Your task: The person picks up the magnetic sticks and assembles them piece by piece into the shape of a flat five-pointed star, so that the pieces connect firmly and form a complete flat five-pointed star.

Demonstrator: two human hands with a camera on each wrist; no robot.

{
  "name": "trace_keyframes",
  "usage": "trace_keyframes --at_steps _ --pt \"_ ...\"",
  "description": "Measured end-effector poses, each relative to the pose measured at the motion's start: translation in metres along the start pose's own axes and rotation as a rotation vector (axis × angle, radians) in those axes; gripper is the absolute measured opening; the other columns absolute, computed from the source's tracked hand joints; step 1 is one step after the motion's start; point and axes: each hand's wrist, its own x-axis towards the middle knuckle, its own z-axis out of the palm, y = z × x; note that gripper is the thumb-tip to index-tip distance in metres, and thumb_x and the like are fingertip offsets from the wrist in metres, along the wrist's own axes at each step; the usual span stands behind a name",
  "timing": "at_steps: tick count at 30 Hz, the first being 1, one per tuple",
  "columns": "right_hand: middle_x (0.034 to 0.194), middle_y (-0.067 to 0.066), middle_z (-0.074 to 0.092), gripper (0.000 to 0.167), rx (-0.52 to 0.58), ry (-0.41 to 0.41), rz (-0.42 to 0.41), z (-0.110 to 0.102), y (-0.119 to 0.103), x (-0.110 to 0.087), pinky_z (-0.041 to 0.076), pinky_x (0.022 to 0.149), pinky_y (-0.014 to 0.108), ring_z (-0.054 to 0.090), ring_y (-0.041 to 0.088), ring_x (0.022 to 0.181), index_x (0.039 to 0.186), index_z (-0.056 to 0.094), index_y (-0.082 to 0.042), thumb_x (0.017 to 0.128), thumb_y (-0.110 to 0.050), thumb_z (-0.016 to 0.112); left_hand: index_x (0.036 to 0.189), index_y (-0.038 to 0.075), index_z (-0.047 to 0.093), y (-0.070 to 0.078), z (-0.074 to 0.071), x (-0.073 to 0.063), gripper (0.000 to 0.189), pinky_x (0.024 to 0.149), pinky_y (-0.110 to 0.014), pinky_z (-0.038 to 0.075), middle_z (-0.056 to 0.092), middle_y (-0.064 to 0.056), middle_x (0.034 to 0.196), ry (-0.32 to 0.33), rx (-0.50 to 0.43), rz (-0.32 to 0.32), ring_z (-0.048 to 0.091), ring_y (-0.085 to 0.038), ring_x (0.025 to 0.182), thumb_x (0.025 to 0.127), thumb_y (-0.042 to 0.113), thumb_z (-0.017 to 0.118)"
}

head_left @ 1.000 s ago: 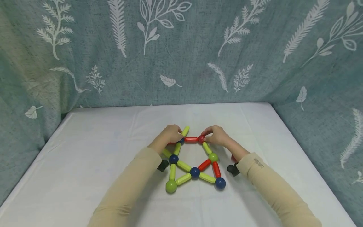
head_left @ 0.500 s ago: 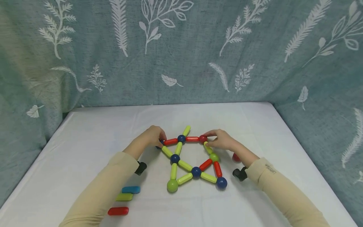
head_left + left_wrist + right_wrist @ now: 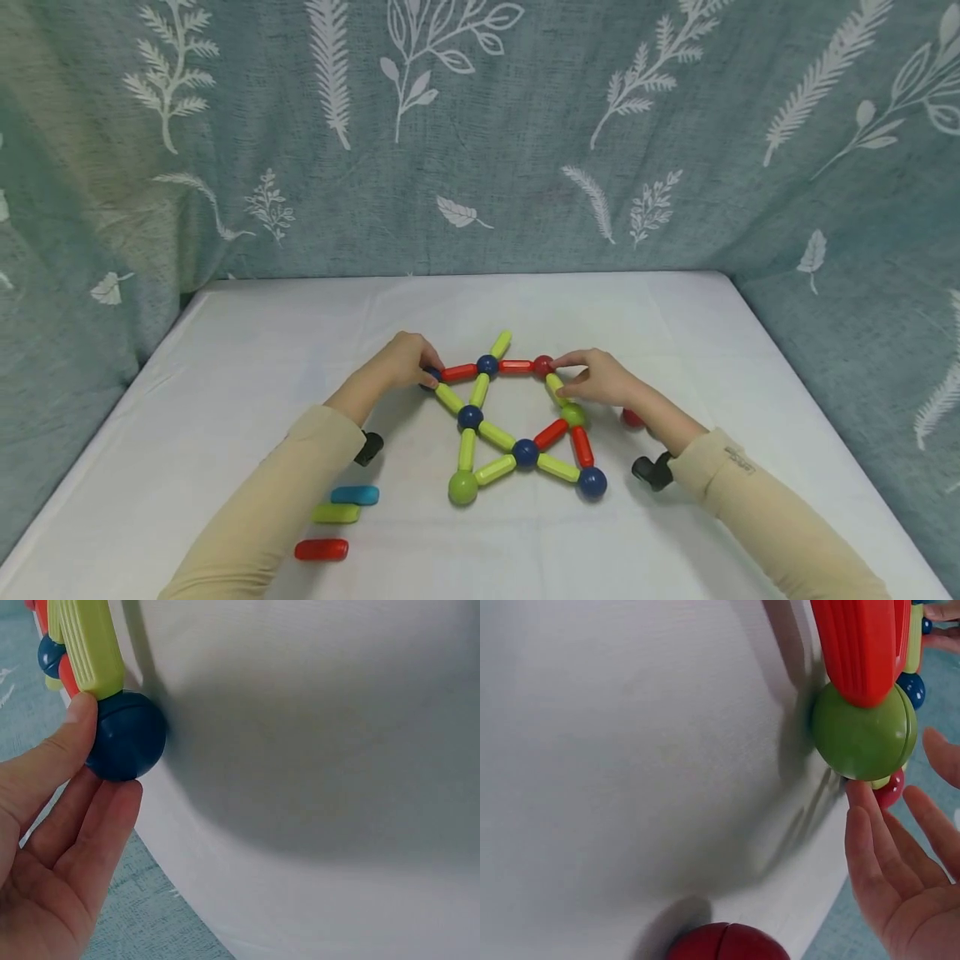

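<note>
A flat frame of magnetic rods and balls lies mid-table. My left hand (image 3: 399, 360) pinches the blue ball (image 3: 129, 739) at its far-left corner between thumb and fingertips; a yellow-green rod (image 3: 91, 649) and a red rod (image 3: 459, 372) join that ball. Beside the red ball (image 3: 543, 365) at the far-right corner is my right hand (image 3: 606, 380), its fingers loosely spread around no piece. Its fingertips overlap the yellow-green rod (image 3: 554, 385) in the head view. In the right wrist view, the green ball (image 3: 864, 733) stands just above those fingers.
One yellow-green rod (image 3: 502, 343) sticks out from the frame's far side. To the left, near the left sleeve, lie loose blue (image 3: 355, 495), yellow-green (image 3: 336, 513) and red (image 3: 322, 549) rods. A loose red ball (image 3: 727, 943) sits by the right forearm.
My left hand has moved left from the far-middle blue ball to the corner blue ball. My right hand has let go of the red ball and drawn slightly right and nearer.
</note>
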Motion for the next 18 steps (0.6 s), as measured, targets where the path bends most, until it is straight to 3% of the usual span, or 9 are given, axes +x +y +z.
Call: trace_keyframes --at_steps 12,18 --pt "0.117 0.018 0.058 0.048 -0.016 -0.009 0.004 0.006 0.006 -0.019 0.051 0.077 0.037 0.062 0.024 0.09 0.118 0.058 0.0 0.075 -0.012 0.074 0.093 0.003 0.072 -0.001 0.002 -0.01 0.018 0.074 -0.032 0.047 0.065 -0.003 0.083 0.006 0.06 -0.005 0.054 -0.017 0.077 0.076 0.009 0.074" --pt "0.098 0.013 0.064 0.035 -0.072 0.046 0.012 0.006 0.007 -0.025 0.053 0.067 0.031 0.061 0.024 0.084 0.105 0.064 0.002 0.075 -0.012 0.075 0.093 0.002 0.071 -0.002 0.005 -0.019 0.019 0.072 -0.031 0.047 0.066 -0.003 0.081 0.013 0.078 -0.002 0.054 -0.015 0.074 0.077 0.012 0.073"
